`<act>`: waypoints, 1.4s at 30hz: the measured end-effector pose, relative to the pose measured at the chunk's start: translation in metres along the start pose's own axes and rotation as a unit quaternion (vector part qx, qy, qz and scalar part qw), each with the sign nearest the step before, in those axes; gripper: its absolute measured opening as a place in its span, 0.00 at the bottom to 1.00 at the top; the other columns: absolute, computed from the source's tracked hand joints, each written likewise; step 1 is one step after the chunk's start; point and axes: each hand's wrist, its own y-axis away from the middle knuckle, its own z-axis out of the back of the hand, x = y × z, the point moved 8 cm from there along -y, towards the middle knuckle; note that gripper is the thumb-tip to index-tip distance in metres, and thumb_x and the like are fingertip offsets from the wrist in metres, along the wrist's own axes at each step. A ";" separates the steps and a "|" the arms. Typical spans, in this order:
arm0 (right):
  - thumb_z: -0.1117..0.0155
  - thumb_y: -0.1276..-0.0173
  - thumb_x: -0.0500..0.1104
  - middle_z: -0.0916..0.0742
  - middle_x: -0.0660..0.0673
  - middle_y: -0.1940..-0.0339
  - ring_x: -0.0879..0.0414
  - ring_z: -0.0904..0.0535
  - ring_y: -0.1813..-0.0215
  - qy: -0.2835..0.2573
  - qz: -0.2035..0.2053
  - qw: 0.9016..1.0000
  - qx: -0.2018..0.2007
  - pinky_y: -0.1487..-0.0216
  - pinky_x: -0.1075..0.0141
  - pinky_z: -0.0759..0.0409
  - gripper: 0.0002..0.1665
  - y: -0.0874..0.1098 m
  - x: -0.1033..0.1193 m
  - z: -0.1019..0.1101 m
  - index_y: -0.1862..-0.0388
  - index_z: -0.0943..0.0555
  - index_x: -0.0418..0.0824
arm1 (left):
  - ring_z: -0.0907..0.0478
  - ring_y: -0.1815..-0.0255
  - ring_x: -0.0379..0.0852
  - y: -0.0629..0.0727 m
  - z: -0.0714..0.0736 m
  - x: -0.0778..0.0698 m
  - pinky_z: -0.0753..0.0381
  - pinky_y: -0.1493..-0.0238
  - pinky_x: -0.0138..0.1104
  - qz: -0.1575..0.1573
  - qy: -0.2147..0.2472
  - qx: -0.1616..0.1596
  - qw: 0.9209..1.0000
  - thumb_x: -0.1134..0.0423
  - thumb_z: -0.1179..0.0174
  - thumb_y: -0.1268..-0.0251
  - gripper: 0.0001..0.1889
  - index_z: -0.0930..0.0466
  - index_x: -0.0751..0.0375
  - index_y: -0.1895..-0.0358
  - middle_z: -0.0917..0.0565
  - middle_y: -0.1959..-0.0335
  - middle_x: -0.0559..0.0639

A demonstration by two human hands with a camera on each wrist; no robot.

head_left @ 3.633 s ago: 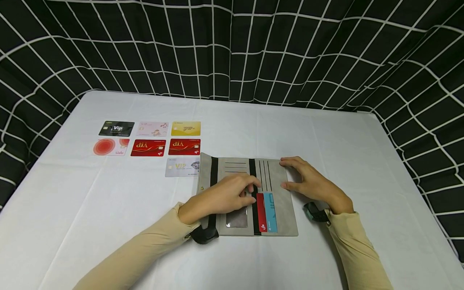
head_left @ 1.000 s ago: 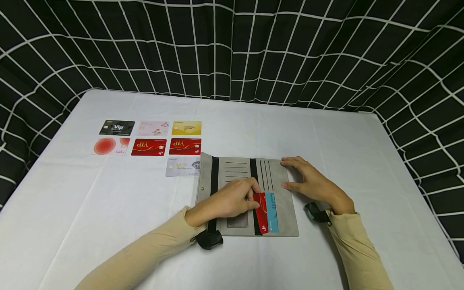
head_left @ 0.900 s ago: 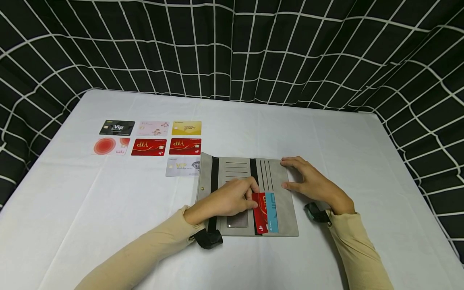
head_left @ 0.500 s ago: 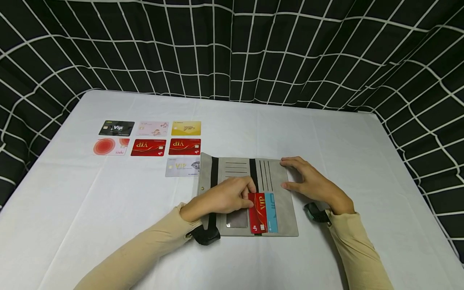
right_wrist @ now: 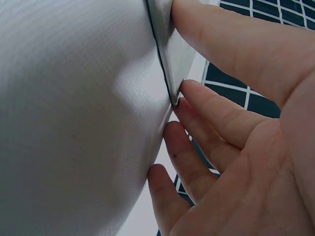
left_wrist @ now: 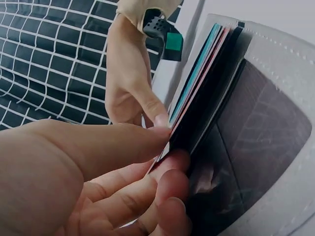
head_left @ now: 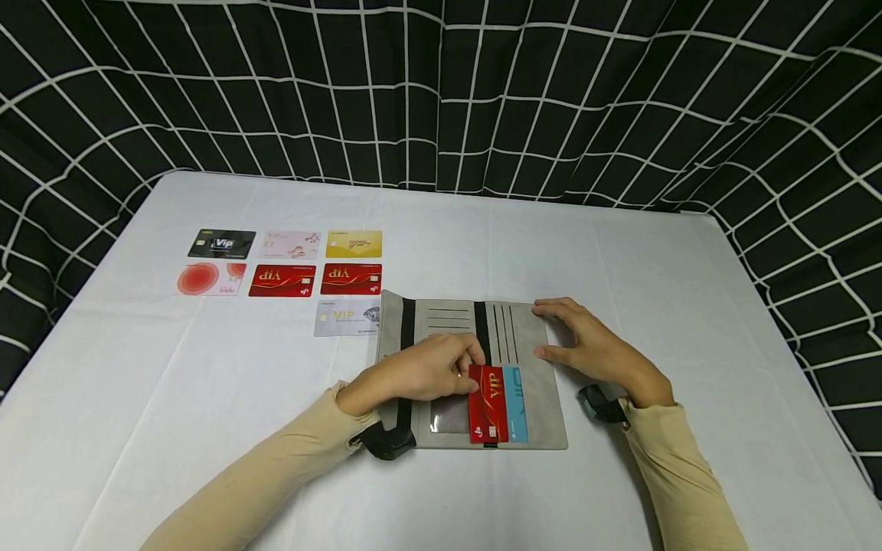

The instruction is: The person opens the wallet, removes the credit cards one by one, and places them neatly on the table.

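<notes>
A grey wallet (head_left: 546,413) lies unfolded on the white table, with slit pockets and a clear window. My left hand (head_left: 430,369) pinches the left edge of a red VIP card (head_left: 488,419) between thumb and fingers; the card sticks out sideways over the black centre strip. A light blue card (head_left: 515,405) overlaps it on the right panel. In the left wrist view the thumb (left_wrist: 123,145) presses the card edges near the window. My right hand (head_left: 599,348) rests thumb and fingertips on the wallet's right edge, fingers extended in the right wrist view.
Left of the wallet lie black (head_left: 222,243), pink (head_left: 292,245), gold (head_left: 354,243) and red-circled white (head_left: 211,279) cards, plus two red cards (head_left: 282,281). A silver VIP card (head_left: 347,317) touches the wallet's left side in the head view. Dark grid cloth (head_left: 441,99) hangs behind the table.
My left hand, earlier over the wallet with fingers near the red card, now grips it. The card has moved left, and more of its face shows. My right hand stays in place.
</notes>
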 end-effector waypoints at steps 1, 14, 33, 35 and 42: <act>0.28 0.37 0.40 0.31 0.33 0.28 0.35 0.41 0.25 0.000 0.000 1.000 0.000 0.27 0.36 0.44 0.38 0.000 0.000 0.000 0.32 0.31 0.31 | 0.26 0.66 0.41 0.000 -0.001 0.000 0.27 0.61 0.30 -0.001 0.001 -0.001 1.000 0.67 0.35 0.36 0.13 0.23 0.62 0.50 0.21 0.70 0.47; 0.28 0.37 0.40 0.31 0.33 0.28 0.36 0.41 0.24 -0.008 -0.002 1.000 0.002 0.27 0.36 0.45 0.38 0.000 0.000 0.000 0.31 0.31 0.31 | 0.25 0.66 0.41 -0.002 -0.004 0.002 0.27 0.62 0.31 0.006 0.017 -0.006 1.000 0.64 0.35 0.34 0.13 0.25 0.60 0.51 0.20 0.66 0.48; 0.29 0.36 0.40 0.32 0.33 0.28 0.35 0.42 0.24 -0.006 0.004 1.000 0.003 0.27 0.36 0.44 0.37 0.000 0.000 0.000 0.31 0.31 0.30 | 0.24 0.65 0.39 0.003 -0.006 -0.004 0.25 0.61 0.28 -0.026 0.026 0.067 0.997 0.73 0.34 0.42 0.22 0.27 0.63 0.44 0.18 0.67 0.48; 0.29 0.36 0.40 0.32 0.32 0.28 0.35 0.41 0.25 -0.005 0.006 1.000 0.003 0.27 0.36 0.44 0.37 0.000 0.001 0.001 0.31 0.31 0.30 | 0.24 0.64 0.40 0.003 -0.006 -0.004 0.24 0.63 0.28 -0.028 0.021 0.074 0.997 0.73 0.35 0.41 0.23 0.26 0.61 0.42 0.19 0.66 0.48; 0.29 0.37 0.40 0.31 0.32 0.28 0.35 0.41 0.25 -0.005 0.005 1.000 0.003 0.27 0.36 0.44 0.37 0.000 0.001 0.000 0.32 0.31 0.30 | 0.23 0.64 0.40 0.005 -0.010 -0.005 0.23 0.63 0.27 -0.034 0.023 0.105 0.994 0.75 0.38 0.42 0.23 0.25 0.61 0.41 0.18 0.63 0.50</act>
